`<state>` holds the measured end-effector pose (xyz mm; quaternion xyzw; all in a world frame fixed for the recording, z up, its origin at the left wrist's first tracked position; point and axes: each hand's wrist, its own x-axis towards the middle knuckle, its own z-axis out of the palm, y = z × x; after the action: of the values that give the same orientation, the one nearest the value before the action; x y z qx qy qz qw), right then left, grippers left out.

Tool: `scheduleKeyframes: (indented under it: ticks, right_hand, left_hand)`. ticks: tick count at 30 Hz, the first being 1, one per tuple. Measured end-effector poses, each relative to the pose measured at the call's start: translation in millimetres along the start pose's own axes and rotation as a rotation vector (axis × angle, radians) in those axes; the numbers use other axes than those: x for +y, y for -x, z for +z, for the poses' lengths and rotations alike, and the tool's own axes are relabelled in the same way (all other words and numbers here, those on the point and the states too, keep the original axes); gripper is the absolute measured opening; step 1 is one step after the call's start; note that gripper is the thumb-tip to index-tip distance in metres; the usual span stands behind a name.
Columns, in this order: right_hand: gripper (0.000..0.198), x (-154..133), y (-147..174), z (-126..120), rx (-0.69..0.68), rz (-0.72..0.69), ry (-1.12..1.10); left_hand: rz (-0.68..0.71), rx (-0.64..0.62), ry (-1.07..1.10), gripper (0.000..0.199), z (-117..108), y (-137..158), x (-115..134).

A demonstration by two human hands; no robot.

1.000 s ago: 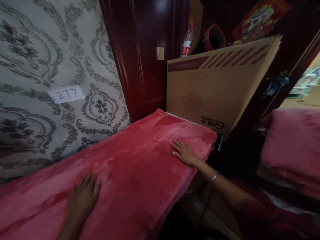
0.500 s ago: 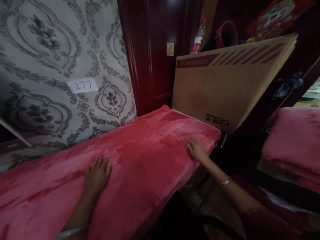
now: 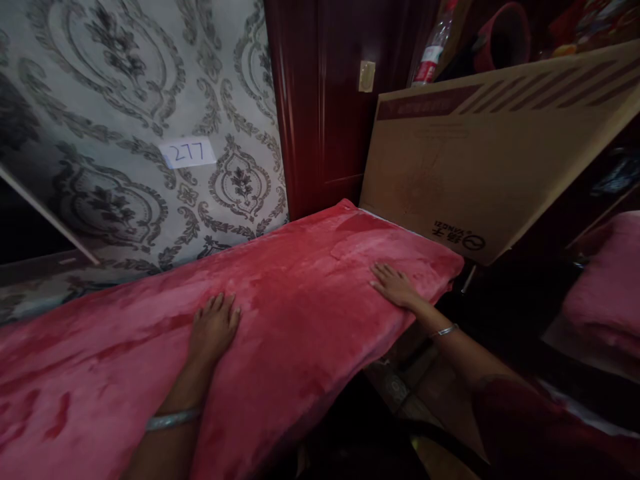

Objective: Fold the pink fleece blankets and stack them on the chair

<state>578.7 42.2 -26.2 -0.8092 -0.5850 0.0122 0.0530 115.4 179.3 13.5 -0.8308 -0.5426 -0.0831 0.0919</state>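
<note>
A red-pink plush blanket [image 3: 300,300] lies spread over a long, raised flat surface that runs along the wall. My left hand [image 3: 214,328] rests palm down on it, left of the middle, with fingers stretched out. Further right, my right hand [image 3: 394,285] lies flat on the same blanket close to its right end, fingers extended. Neither hand grips the fabric. Darker and lighter patches mark the pile, with creases at the left. What lies beneath the blanket is hidden.
A large cardboard box [image 3: 430,167] leans beyond the blanket's far end, with a plastic bottle [image 3: 429,63] behind its top edge. Patterned wallpaper carries a paper marked 277 [image 3: 189,153]. A folded pink blanket [image 3: 607,287] sits at right.
My right hand has moved inward from the blanket's near edge and now lies flatter on it. My left hand still rests on the blanket. The camera view has shifted.
</note>
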Motion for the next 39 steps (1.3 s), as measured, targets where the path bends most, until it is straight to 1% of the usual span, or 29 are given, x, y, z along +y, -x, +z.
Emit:
scheduleKeyframes:
  ticks: [2,5,8,10,12,13,14,15,16,18,20,21,22,23,24,25,27,30,32,35,37,39]
  right_hand:
    - [0.063,24.0,2.3,2.0,0.029,0.081,0.04]
    - [0.062,36.7,6.6,4.6,0.042,0.137,0.078]
    - [0.062,33.2,8.7,3.4,0.05,0.165,0.076]
    - [0.062,26.6,8.2,0.0,0.057,0.219,0.058]
    - [0.062,13.8,6.3,-4.1,0.064,0.287,0.045]
    - [0.062,3.6,5.1,-5.7,0.07,0.297,0.041]
    - [0.061,-9.7,4.0,-6.8,0.082,0.269,0.034]
    - [0.061,-26.2,2.9,-7.1,0.095,0.202,0.02]
    - [0.06,-45.3,1.9,-6.8,0.108,0.1,-0.003]
    - [0.06,-87.9,-0.2,-4.3,0.109,-0.153,-0.073]
    - [0.061,-127.2,-4.2,-1.2,0.059,-0.356,-0.127]
    - [0.062,-142.3,-7.5,-0.1,0.03,-0.431,-0.138]
    - [0.062,-153.0,-11.9,0.4,0.002,-0.472,-0.133]
    - [0.061,-158.6,-17.3,0.2,-0.021,-0.476,-0.116]
    - [0.061,-159.0,-23.5,-0.8,-0.038,-0.447,-0.094]
    - [0.061,-154.2,-30.1,-2.4,-0.047,-0.393,-0.071]
    - [0.062,-131.4,-41.6,-7.6,-0.045,-0.249,-0.041]
    - [0.064,-76.8,-46.3,-17.0,-0.021,-0.012,-0.024]
    - [0.063,-36.8,-38.4,-21.8,-0.002,0.145,-0.009]
    - [0.066,17.8,-17.3,-23.5,0.032,0.351,0.005]
    - [0.068,48.1,-4.0,-21.2,0.073,0.486,-0.013]
    - [0.069,71.5,5.1,-17.7,0.115,0.597,-0.032]
  left_hand:
    - [-0.005,-0.01,0.013,0.054,-0.3,0.2,0.7]
    - [-0.005,-0.008,0.033,0.055,-0.9,1.1,-0.2]
    - [0.009,0.054,0.075,0.053,-1.9,3.0,-3.0]
    - [0.012,0.11,0.104,0.052,-2.6,4.8,-4.5]
    - [0.014,0.138,0.118,0.052,-2.8,6.8,-4.7]
    - [0.021,0.136,0.119,0.052,-2.7,7.7,-4.2]
    - [0.033,0.128,0.117,0.053,-2.3,8.5,-3.6]
    - [0.048,0.118,0.112,0.053,-1.8,9.2,-2.8]
    - [0.063,0.11,0.107,0.053,-1.2,9.9,-2.0]
    - [0.091,0.105,0.098,0.053,0.3,10.8,-0.9]
    - [0.111,0.108,0.088,0.052,2.0,11.3,-0.8]
    - [0.117,0.113,0.084,0.051,2.8,11.6,-1.0]
    - [0.12,0.118,0.084,0.051,3.5,11.8,-1.4]
    - [0.119,0.122,0.085,0.051,4.1,11.9,-1.8]
    - [0.117,0.123,0.087,0.05,4.6,12.1,-2.2]
    - [0.113,0.121,0.087,0.05,5.0,12.2,-2.6]
    - [0.103,0.115,0.076,0.05,5.7,12.1,-3.3]
    - [0.106,0.116,0.056,0.05,6.7,11.5,-4.1]
    - [0.117,0.116,0.048,0.05,7.2,10.9,-4.2]
    - [0.114,0.117,0.034,0.049,6.8,10.5,-2.9]
    - [0.111,0.117,0.03,0.048,5.9,10.6,-1.4]
    - [0.105,0.11,0.032,0.047,4.9,10.8,0.2]
